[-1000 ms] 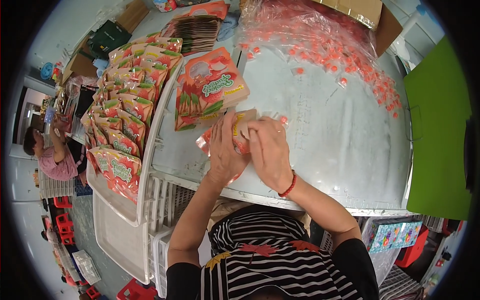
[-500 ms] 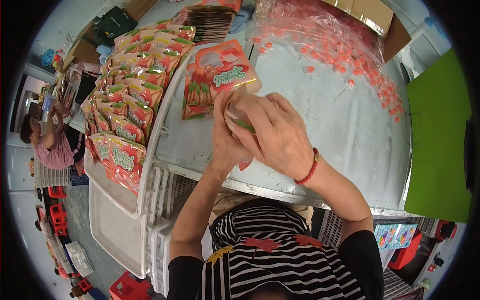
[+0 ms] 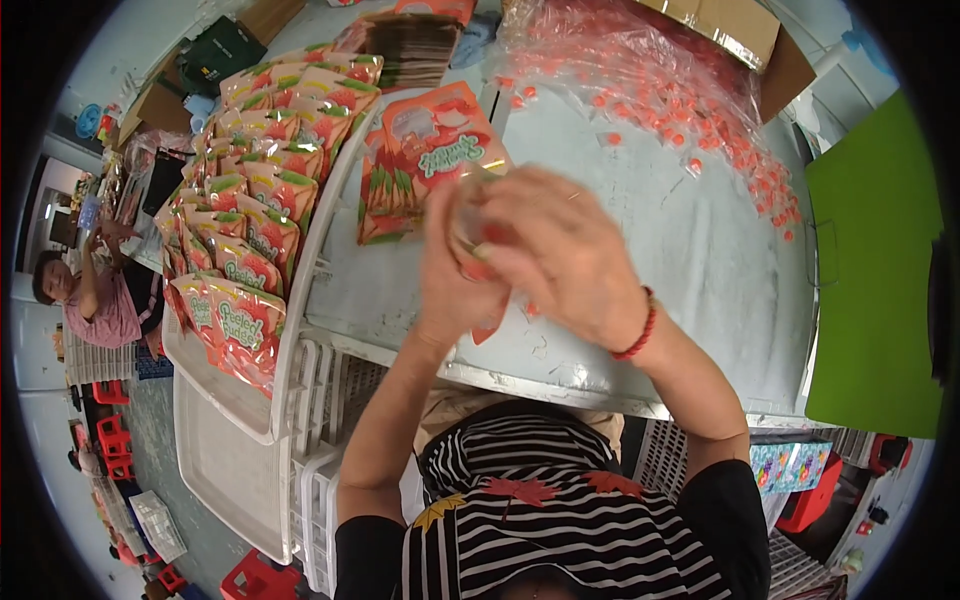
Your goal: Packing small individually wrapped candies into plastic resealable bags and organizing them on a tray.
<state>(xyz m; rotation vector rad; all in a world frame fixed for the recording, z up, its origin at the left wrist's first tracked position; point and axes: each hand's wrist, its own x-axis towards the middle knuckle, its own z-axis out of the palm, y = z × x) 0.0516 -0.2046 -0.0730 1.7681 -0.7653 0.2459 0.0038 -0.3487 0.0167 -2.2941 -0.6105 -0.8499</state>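
Over the table's near edge, my left hand [image 3: 447, 275] is wrapped round a red and pink candy pouch [image 3: 468, 228]; its lower corner pokes out below the fingers. My right hand [image 3: 565, 250], with a red braided band at the wrist, is at the pouch's top. Its fingers are smeared by motion, so their grip is unclear. A little orange-red piece [image 3: 532, 309] shows on the table below the right hand. Just beyond my left hand lies a pile of flat pouches [image 3: 432, 150] of the same print.
Filled pouches [image 3: 265, 190] stand in rows in a white tray [image 3: 330, 215] at left. Wrapped orange-red candies [image 3: 690, 130] spread from a clear plastic bag [image 3: 620, 45] at the far right. A green panel [image 3: 875, 270] borders the right side. A person [image 3: 100, 300] sits far left.
My right hand has shifted slightly right and toward me, and is now blurred. The left hand still holds the pouch. The orange-red piece below the right hand has come into sight.
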